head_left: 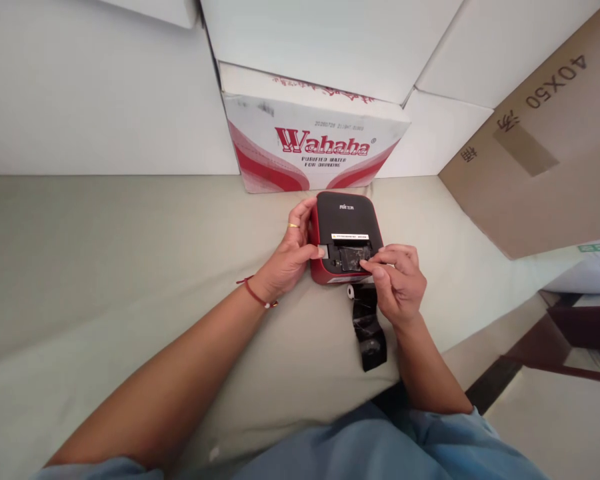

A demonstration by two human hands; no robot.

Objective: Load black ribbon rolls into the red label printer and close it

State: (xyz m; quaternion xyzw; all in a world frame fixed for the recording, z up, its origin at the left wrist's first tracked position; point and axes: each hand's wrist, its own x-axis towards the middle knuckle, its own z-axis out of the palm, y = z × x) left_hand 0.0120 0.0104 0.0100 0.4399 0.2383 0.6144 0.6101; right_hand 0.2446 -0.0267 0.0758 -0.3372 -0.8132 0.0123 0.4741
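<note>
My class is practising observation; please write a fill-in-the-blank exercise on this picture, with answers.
1. The left hand touches the black-topped device; the nearby bracelet is coloured ____.
2. The loose strip beside the right hand is coloured ____.
3. The box behind the device is branded ____.
4. The ring is on the ____ hand.
Missing words: red; black; Wahaha; left.

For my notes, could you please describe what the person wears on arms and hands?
The left hand has a gold-coloured ring, and a red cord bracelet circles its wrist. The right hand shows no jewellery. Both visible sleeves are blue.
</note>
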